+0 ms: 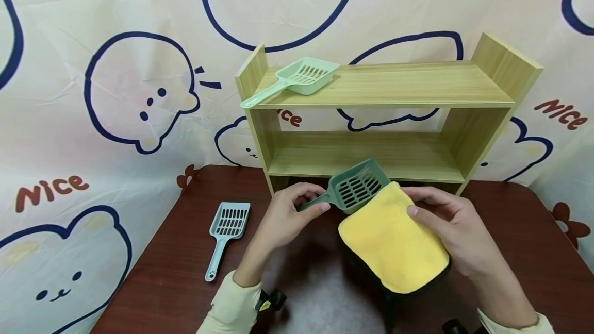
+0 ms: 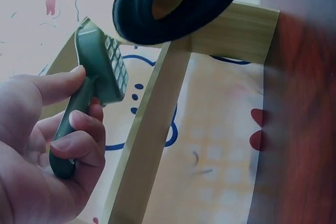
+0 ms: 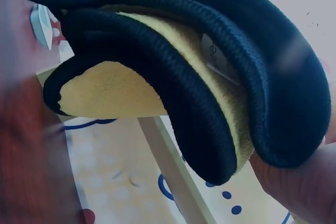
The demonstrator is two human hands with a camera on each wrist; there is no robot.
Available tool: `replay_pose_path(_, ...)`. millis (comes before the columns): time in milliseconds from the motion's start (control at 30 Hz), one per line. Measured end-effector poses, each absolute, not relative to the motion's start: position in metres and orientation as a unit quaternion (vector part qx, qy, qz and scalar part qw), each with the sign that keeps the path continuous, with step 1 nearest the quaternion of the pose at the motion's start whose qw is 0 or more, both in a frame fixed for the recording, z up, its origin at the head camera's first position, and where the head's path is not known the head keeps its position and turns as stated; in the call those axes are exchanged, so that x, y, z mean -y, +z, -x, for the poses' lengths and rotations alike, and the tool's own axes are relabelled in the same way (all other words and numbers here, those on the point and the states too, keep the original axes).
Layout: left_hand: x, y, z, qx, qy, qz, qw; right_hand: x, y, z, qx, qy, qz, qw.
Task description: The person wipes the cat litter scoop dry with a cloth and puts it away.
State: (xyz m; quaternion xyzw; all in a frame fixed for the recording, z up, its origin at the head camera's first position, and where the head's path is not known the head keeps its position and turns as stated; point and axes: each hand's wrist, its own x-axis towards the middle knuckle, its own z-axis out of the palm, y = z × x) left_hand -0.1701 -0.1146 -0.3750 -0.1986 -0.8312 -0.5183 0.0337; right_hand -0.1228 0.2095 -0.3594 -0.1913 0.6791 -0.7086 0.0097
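Note:
My left hand grips the handle of a dark green slotted litter scoop, its head pointing up and to the right. In the left wrist view the fingers wrap the scoop handle, with the thumb near the neck. My right hand holds a yellow cloth with dark edging, thumb on its yellow face. The cloth's upper corner overlaps the scoop's right edge in the head view. Seen from the right wrist, the dark-edged cloth hangs in folds and shows a small white label.
A wooden shelf stands at the back of the dark red-brown table. On its top board lies a pale green scoop, handle over the front left edge. A light blue scoop lies on the table at left.

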Motion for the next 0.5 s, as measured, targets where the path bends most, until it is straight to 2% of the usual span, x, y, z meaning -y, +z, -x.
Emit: replay_pose_path(500,0.129,-0.368,0.172,0.825,-0.512,0.239,0.000,-0.225,-0.357,0.125,-0.665,-0.727,0.171,-0.022)
